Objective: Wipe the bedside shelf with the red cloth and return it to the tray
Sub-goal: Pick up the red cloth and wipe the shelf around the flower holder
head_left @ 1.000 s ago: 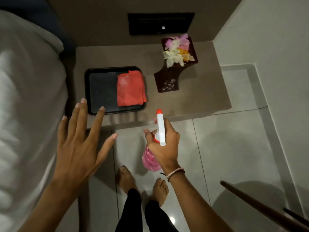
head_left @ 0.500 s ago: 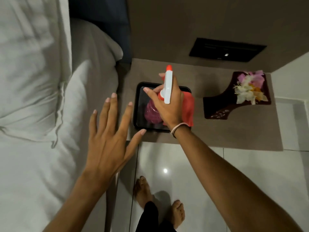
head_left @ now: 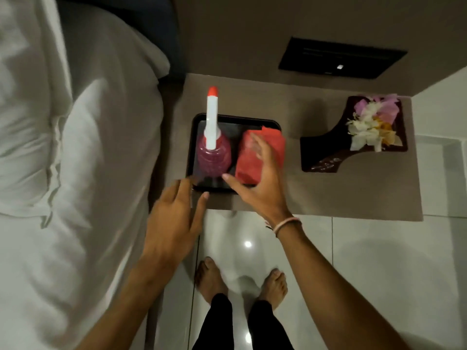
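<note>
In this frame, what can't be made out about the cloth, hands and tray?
Head view only:
- Right hand fingers: motion-blurred over the red cloth; contact or grip unclear.
- Red cloth: near edge hidden by that hand.
- Tray: front left corner covered by the blurred left hand; touching unclear.
- Spray bottle: base blurred, label unreadable.

On the taupe bedside shelf (head_left: 328,193), a glossy black rectangular tray (head_left: 194,147) carries a folded red cloth (head_left: 249,162) right of a ribbed pink spray bottle (head_left: 214,157) with a white, orange-tipped nozzle. Right of the tray, a dark brown dish (head_left: 326,152) bears pink, white and yellow flowers (head_left: 371,125).
</note>
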Available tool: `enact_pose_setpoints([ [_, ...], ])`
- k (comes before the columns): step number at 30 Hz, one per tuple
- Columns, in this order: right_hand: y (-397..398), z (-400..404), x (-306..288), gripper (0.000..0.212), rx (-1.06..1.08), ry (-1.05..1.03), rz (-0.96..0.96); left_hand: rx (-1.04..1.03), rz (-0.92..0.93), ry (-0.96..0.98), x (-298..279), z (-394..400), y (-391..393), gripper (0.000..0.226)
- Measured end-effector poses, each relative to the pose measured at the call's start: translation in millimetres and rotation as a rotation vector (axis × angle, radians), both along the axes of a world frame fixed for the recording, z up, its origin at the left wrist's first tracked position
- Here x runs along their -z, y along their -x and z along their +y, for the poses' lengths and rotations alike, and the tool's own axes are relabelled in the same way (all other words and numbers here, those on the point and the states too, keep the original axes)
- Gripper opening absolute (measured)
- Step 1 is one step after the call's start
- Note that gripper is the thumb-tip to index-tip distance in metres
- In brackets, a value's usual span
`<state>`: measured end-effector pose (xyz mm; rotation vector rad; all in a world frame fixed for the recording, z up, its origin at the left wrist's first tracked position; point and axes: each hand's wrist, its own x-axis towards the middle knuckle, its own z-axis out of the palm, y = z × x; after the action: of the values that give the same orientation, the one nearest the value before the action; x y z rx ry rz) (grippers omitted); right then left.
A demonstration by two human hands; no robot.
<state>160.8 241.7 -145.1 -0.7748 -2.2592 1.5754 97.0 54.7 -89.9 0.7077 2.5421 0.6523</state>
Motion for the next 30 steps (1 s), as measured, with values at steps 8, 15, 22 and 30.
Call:
enact_pose_setpoints([
  [8, -47.3, 71.5, 25.5, 0.036, 0.545, 0.469, -0.158, -0.264, -0.502, -0.167, 57.7, 109.8, -35.1, 0.034],
  [15, -21.9, 94.0, 33.4, 0.045, 0.488, 0.724, -0.272, -0.664, -0.501, -0.097, 79.2, 155.0, -30.0, 0.052],
  [22, -18.6, 86.9, 44.8, 0.037, 0.404, 0.529, -0.267, -0.731, -0.537, -0.06, 91.7, 165.3, -14.6, 0.052],
  [30, -67.2, 76.7, 35.7, 0.017, 0.432, 0.878, -0.045, -0.699, -0.712, -0.479, 75.3, 151.6, -40.9, 0.021],
])
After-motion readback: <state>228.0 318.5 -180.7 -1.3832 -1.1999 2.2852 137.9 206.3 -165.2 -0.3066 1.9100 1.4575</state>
